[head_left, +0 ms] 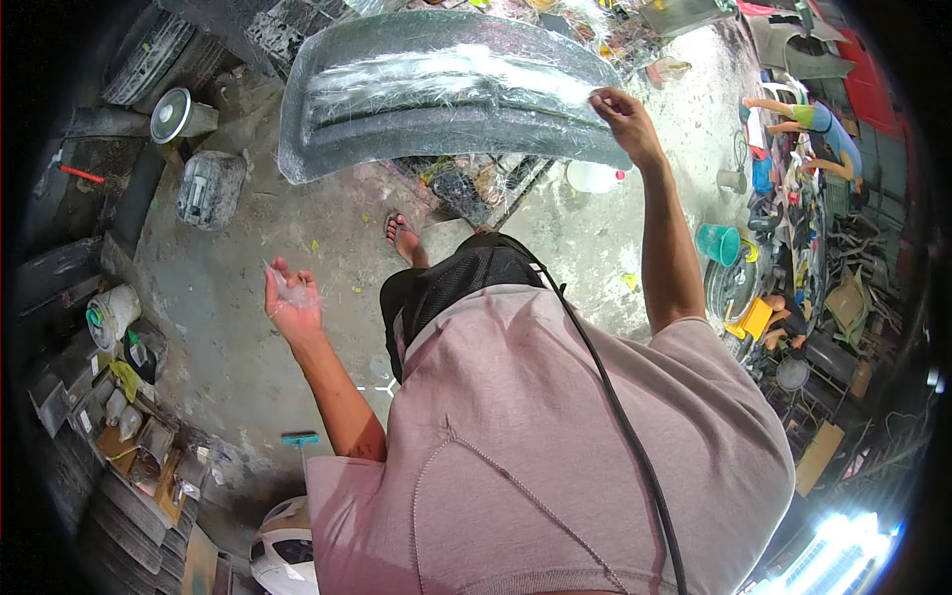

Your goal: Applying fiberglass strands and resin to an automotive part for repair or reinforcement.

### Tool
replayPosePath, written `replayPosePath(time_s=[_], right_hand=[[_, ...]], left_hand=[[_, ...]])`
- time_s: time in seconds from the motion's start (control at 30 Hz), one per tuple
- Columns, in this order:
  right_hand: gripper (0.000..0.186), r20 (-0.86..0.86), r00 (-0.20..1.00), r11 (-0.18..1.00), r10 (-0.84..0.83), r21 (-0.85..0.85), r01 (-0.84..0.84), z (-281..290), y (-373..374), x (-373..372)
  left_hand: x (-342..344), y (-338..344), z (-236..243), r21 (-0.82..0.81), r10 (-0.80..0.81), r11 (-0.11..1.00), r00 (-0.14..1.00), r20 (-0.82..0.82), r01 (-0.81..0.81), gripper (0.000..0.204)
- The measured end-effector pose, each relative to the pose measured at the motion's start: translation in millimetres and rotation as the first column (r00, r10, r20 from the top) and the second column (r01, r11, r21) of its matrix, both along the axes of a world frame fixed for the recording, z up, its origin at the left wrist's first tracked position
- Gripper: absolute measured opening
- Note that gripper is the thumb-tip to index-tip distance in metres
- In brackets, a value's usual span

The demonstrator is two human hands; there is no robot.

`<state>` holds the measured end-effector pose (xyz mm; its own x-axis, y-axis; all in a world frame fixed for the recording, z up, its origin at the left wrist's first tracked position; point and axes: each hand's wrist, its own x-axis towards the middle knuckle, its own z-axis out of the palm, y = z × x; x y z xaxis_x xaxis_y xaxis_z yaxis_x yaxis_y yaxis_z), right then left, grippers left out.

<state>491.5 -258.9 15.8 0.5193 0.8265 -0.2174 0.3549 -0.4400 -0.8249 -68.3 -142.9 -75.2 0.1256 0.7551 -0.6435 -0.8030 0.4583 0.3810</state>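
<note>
A long, curved, grey moulded panel point(397, 124) lies raised in front of me, with loose white fibre strands point(446, 74) spread along its middle. My right hand point(627, 121) reaches to the panel's right end, fingertips pinched together right at the edge of the strands. Whatever sits between those fingertips is too small to make out. Off to the left, well away from the panel, my left hand point(296, 309) is turned palm up, its fingers curled around a tuft of white fibres point(292, 289).
Beneath the panel stands a dark frame point(521, 193) with scraps inside. A white jug point(595, 178) is below the panel's right part. Buckets, including a teal one point(718, 244), and people crouching point(833, 139) are at right. A grey container point(211, 188) and clutter line the left.
</note>
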Motion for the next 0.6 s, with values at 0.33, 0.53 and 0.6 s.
replayPosePath(time_s=[0.33, 0.53, 0.6], right_hand=[[0.026, -0.001, 0.973, 0.973, 0.229, 0.001, -0.229, -22, 45, -21], [0.022, 0.037, 0.942, 0.931, 0.334, 0.144, -0.336, -14, 81, -68], [0.022, 0.06, 0.935, 0.928, 0.35, 0.112, -0.355, -10, 97, -94]], left_hand=[[-15, -26, 7, -0.049, 0.021, 0.998, 0.997, -0.075, -0.025, 0.018], [-7, -38, 2, -0.112, 0.078, 0.99, 0.995, -0.057, -0.084, 0.018], [-5, -41, 1, -0.102, 0.069, 0.992, 0.997, -0.023, -0.071, 0.015]])
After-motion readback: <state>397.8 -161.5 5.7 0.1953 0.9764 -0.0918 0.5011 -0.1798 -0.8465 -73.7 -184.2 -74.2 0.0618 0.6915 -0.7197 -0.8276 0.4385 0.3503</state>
